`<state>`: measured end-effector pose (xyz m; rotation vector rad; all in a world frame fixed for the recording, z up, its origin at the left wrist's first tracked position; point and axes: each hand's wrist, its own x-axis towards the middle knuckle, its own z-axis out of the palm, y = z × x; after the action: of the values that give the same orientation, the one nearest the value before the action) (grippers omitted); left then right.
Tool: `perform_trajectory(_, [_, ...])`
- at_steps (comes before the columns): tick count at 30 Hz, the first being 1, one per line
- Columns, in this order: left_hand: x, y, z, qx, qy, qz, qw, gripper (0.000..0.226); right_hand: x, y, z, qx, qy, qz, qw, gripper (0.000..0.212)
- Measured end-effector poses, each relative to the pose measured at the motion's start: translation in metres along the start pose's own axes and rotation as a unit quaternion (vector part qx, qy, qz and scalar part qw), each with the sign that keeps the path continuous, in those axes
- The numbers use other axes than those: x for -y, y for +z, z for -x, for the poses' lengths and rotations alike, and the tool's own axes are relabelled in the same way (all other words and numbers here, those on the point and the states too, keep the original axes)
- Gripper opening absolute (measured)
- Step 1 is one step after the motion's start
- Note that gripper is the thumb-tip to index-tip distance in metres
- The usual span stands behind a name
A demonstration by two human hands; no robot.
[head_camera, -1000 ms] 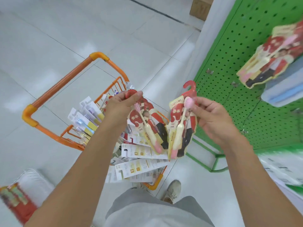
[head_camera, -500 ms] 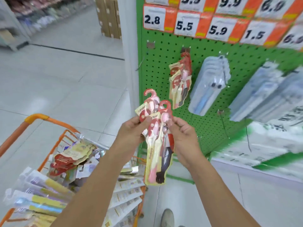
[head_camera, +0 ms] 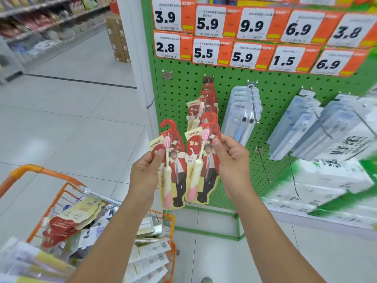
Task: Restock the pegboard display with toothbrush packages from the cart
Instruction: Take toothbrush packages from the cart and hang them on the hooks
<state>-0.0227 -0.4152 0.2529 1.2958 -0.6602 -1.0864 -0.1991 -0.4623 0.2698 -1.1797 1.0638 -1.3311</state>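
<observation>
Both hands pinch one package each: the left hand (head_camera: 145,172) has thumb and fingers closed on the left edge of a red-and-cream carded toothbrush package with a hook-shaped top (head_camera: 173,166), and the right hand (head_camera: 231,160) clamps the right edge of a matching second package (head_camera: 201,164). The two cards hang upright, side by side and almost touching, between the two grips, in front of the green perforated pegboard (head_camera: 183,78). Just behind them, more of the same red packages (head_camera: 206,103) hang on a metal peg, beside pale blue blister-packed toothbrushes (head_camera: 243,113). Orange-and-white price tags (head_camera: 253,37) line the board's top. Below left stands an orange wire cart (head_camera: 32,170) heaped with further packages, on a pale tiled floor (head_camera: 71,129). Stocked store shelves (head_camera: 40,23) run along the far aisle.
</observation>
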Motion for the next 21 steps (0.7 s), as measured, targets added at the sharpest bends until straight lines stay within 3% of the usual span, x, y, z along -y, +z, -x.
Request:
perform_trajectory(10, [0.003,-0.013,0.000,-0.037,-0.003,0.020,0.999,0.024,-0.006,0.010,-0.027,0.014,0.009,0.043,0.999,0.020])
perform_trajectory(14, [-0.001,-0.005,-0.002,-0.010,0.000,0.026,1.000,0.021,-0.003,0.019,-0.060,-0.036,0.029,0.083,0.995,0.018])
perform_trajectory(19, [-0.004,0.019,-0.007,0.036,-0.004,0.024,0.999,0.018,-0.003,0.028,-0.083,-0.057,0.135,0.166,0.975,0.056])
perform_trajectory(21, [-0.002,0.026,-0.008,0.045,-0.005,0.033,0.998,0.018,0.001,0.026,-0.068,-0.033,0.182,0.170,0.968,0.053])
